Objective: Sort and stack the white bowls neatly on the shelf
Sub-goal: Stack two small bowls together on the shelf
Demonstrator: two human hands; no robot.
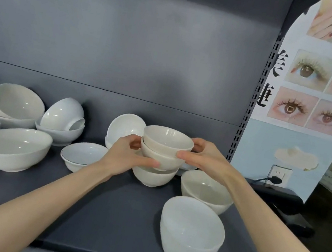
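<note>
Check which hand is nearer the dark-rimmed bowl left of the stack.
Left. The left hand grips the left side of the stack, just right of the dark-rimmed bowl; the right hand grips the stack's far side, farther away.

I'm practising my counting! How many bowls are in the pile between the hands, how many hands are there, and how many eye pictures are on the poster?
Bowls in the pile: 3
Hands, the left hand and the right hand: 2
Eye pictures: 4
Total: 9
</note>
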